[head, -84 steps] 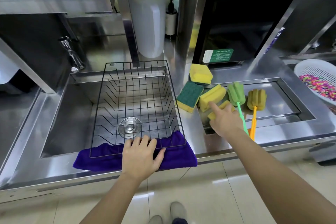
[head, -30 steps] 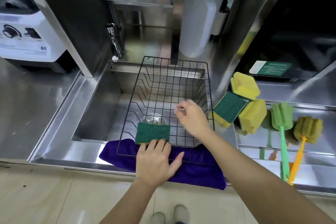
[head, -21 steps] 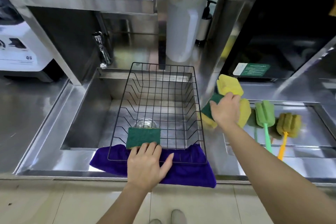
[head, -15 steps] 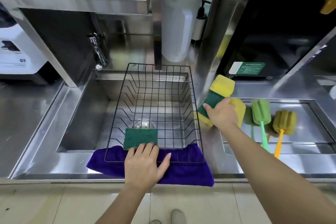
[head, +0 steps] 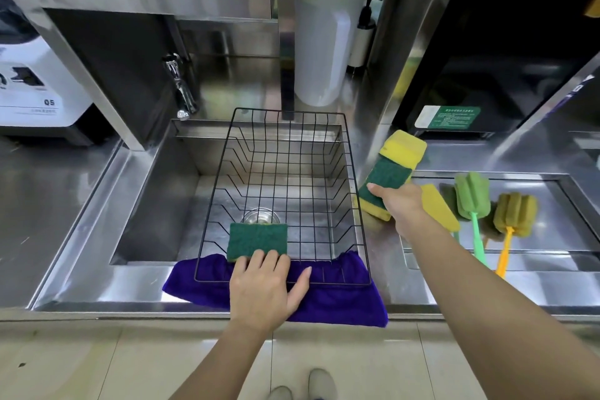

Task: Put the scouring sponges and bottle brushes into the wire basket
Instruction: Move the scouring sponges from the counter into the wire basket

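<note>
A black wire basket (head: 352,172) sits over the sink, its near edge on a purple cloth (head: 337,302). One sponge (head: 258,240) lies green side up inside the basket at the front. My left hand (head: 266,289) rests flat on the basket's near rim, fingers spread. My right hand (head: 401,204) grips a green-topped yellow sponge (head: 384,180) just right of the basket. A yellow sponge (head: 404,148) lies behind it and another yellow sponge (head: 438,208) beside my wrist. A green bottle brush (head: 472,198) and an orange-handled bottle brush (head: 514,216) lie to the right.
The steel sink (head: 156,204) has a tap (head: 180,88) at its back left. A white appliance (head: 39,91) stands on the left counter. A white container (head: 319,52) and a pump bottle (head: 365,36) stand behind the basket. The brushes lie in a shallow steel recess (head: 552,237).
My right hand dropped one sponge into the basket, went back right and closed on the green-topped sponge, lifting it slightly. My left hand stayed on the basket rim.
</note>
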